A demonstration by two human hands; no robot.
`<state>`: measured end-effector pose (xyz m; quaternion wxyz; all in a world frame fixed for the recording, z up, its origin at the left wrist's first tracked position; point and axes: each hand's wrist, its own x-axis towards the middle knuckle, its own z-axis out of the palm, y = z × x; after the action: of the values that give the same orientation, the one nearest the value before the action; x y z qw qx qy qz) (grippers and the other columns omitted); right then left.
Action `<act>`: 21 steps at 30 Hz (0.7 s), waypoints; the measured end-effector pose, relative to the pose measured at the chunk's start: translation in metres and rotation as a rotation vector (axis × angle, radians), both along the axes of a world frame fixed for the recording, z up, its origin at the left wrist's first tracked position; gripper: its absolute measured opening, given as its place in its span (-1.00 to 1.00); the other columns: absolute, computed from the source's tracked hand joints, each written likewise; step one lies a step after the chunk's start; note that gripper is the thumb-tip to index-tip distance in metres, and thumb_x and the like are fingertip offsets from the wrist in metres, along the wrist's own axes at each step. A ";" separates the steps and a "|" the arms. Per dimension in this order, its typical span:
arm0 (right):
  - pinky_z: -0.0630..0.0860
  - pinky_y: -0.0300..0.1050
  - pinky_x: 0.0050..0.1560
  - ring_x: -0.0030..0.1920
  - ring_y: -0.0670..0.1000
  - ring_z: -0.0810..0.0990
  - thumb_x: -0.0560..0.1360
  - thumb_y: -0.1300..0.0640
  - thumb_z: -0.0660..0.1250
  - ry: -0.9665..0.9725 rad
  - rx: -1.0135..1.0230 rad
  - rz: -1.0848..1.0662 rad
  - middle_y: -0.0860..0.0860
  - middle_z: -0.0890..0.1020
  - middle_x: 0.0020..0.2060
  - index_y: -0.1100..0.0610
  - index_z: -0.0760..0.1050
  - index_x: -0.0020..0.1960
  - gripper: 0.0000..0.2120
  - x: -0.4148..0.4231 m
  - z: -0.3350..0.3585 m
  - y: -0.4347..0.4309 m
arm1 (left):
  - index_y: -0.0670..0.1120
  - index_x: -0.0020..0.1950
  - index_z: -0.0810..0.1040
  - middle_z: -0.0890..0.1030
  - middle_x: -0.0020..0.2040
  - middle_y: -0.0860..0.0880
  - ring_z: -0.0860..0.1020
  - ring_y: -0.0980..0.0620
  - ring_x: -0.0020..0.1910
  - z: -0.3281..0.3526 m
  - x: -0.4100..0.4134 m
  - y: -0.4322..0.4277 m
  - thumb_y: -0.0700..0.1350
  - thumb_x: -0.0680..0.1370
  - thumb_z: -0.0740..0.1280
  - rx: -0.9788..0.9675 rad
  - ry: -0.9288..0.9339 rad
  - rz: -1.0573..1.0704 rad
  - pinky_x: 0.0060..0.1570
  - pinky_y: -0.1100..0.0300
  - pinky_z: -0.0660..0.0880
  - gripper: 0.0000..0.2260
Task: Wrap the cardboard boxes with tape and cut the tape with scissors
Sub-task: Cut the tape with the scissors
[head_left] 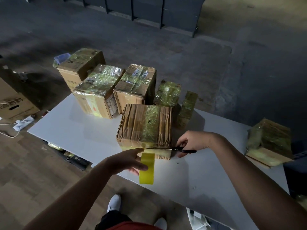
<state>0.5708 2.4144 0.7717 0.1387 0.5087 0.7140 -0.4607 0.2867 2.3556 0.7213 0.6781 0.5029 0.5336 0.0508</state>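
Two bare hands work at the near edge of a white worktop [83,130], seen from above by a person standing at it. The left hand [127,161] is closed around a yellow tape roll [147,168], held on edge just in front of a crumpled cardboard box [145,126], with a finger reaching up to the box's near face. The right hand [191,141], just right of that box, grips black scissors [179,149] by their handles; the thin blade runs leftward along the box's near face, level with the strip of tape between roll and box. Whether the blades are parted cannot be told.

This box stands near the worktop's front edge and has a band of shiny yellowish tape over its top.

Behind it stand more taped boxes: two mid-sized ones, the left [98,90] and the right [134,85], side by side, and a taller one [81,65] behind and to the left. Behind and right of the near box are two smaller wrapped parcels [167,93]. Well to the right, at the worktop's edge, lies another taped box [269,141].

Beyond the worktop is a dark grey floor.
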 end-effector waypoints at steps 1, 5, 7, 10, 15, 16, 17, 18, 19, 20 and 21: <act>0.46 -0.32 -0.32 -0.25 -0.14 0.55 0.35 -0.17 0.50 -0.008 -0.001 0.000 -0.07 0.66 -0.15 -0.18 0.60 0.00 -0.75 0.002 0.001 0.000 | -0.06 0.56 0.10 0.42 0.39 -0.17 0.61 0.02 0.04 0.001 -0.001 0.001 -0.26 0.45 0.47 0.001 -0.006 0.000 -0.08 0.19 0.60 -0.21; 0.42 -0.26 -0.30 -0.30 -0.19 0.55 0.38 -0.20 0.46 -0.062 -0.026 0.003 -0.10 0.65 -0.22 -0.21 0.57 0.03 -0.75 0.012 0.007 0.000 | -0.05 0.57 0.06 0.41 0.37 -0.08 0.59 0.09 0.02 0.001 -0.001 0.003 -0.27 0.45 0.47 -0.032 -0.045 0.004 -0.10 0.20 0.59 -0.17; 0.41 -0.29 -0.32 -0.31 -0.21 0.56 0.39 -0.20 0.45 -0.086 -0.030 0.003 -0.14 0.64 -0.26 -0.20 0.57 0.01 -0.77 0.018 0.010 -0.002 | -0.05 0.57 0.05 0.44 0.23 0.01 0.60 0.12 -0.02 -0.002 -0.001 0.005 -0.28 0.44 0.47 -0.059 -0.068 0.021 -0.11 0.19 0.59 -0.16; 0.39 -0.28 -0.32 -0.29 -0.20 0.56 0.40 -0.19 0.45 -0.102 -0.040 -0.004 -0.15 0.65 -0.26 -0.19 0.57 0.01 -0.78 0.022 0.012 -0.005 | -0.03 0.57 0.05 0.47 0.16 0.04 0.62 0.09 -0.01 -0.005 -0.003 0.005 -0.27 0.43 0.49 -0.067 -0.071 0.020 -0.09 0.15 0.59 -0.14; 0.37 -0.26 -0.33 -0.29 -0.19 0.56 0.39 -0.19 0.45 -0.114 -0.061 -0.020 -0.13 0.66 -0.25 -0.20 0.58 -0.03 -0.82 0.027 0.011 -0.006 | -0.02 0.58 0.04 0.35 0.44 -0.15 0.61 0.10 0.00 -0.004 -0.004 0.006 -0.24 0.42 0.50 -0.046 -0.065 0.001 -0.08 0.16 0.59 -0.12; 0.37 -0.27 -0.33 -0.29 -0.19 0.56 0.40 -0.19 0.45 -0.120 -0.066 -0.025 -0.13 0.66 -0.25 -0.19 0.58 -0.03 -0.82 0.029 0.011 -0.006 | -0.02 0.58 0.03 0.33 0.46 -0.16 0.61 0.08 0.01 -0.004 -0.004 0.006 -0.23 0.42 0.50 -0.037 -0.060 -0.010 -0.07 0.16 0.60 -0.12; 0.37 -0.27 -0.33 -0.30 -0.19 0.56 0.40 -0.19 0.44 -0.118 -0.070 -0.031 -0.12 0.67 -0.25 -0.18 0.59 -0.03 -0.81 0.029 0.010 -0.007 | -0.02 0.58 0.03 0.33 0.46 -0.17 0.62 0.07 0.02 -0.003 -0.004 0.006 -0.23 0.42 0.50 -0.029 -0.058 -0.017 -0.07 0.16 0.60 -0.12; 0.37 -0.27 -0.33 -0.30 -0.20 0.56 0.40 -0.19 0.44 -0.107 -0.074 -0.038 -0.12 0.67 -0.23 -0.16 0.60 -0.02 -0.79 0.028 0.009 -0.007 | -0.02 0.58 0.02 0.33 0.46 -0.17 0.62 0.06 0.02 -0.003 -0.004 0.006 -0.23 0.42 0.50 -0.028 -0.061 -0.017 -0.08 0.16 0.60 -0.12; 0.37 -0.26 -0.33 -0.30 -0.21 0.56 0.40 -0.20 0.44 -0.092 -0.079 -0.044 -0.11 0.68 -0.22 -0.13 0.61 0.00 -0.76 0.026 0.008 -0.007 | -0.03 0.58 0.01 0.34 0.46 -0.17 0.62 0.06 0.02 -0.003 -0.004 0.006 -0.23 0.43 0.50 -0.030 -0.066 -0.013 -0.09 0.17 0.60 -0.11; 0.38 -0.26 -0.32 -0.30 -0.21 0.56 0.40 -0.20 0.44 -0.080 -0.084 -0.047 -0.10 0.68 -0.20 -0.12 0.61 0.02 -0.74 0.023 0.006 -0.007 | -0.03 0.58 0.01 0.33 0.46 -0.17 0.62 0.05 0.03 -0.003 -0.004 0.006 -0.24 0.43 0.50 -0.032 -0.067 -0.011 -0.09 0.16 0.60 -0.12; 0.38 -0.26 -0.32 -0.30 -0.20 0.56 0.40 -0.19 0.44 -0.076 -0.089 -0.047 -0.10 0.68 -0.20 -0.11 0.62 0.03 -0.73 0.019 0.005 -0.007 | -0.03 0.58 0.01 0.33 0.46 -0.17 0.62 0.04 0.04 -0.002 -0.003 0.006 -0.24 0.43 0.49 -0.032 -0.063 -0.013 -0.07 0.15 0.60 -0.12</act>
<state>0.5895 2.4073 0.7762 0.1772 0.5358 0.6750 -0.4753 0.2835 2.3615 0.7190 0.7029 0.4934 0.5094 0.0538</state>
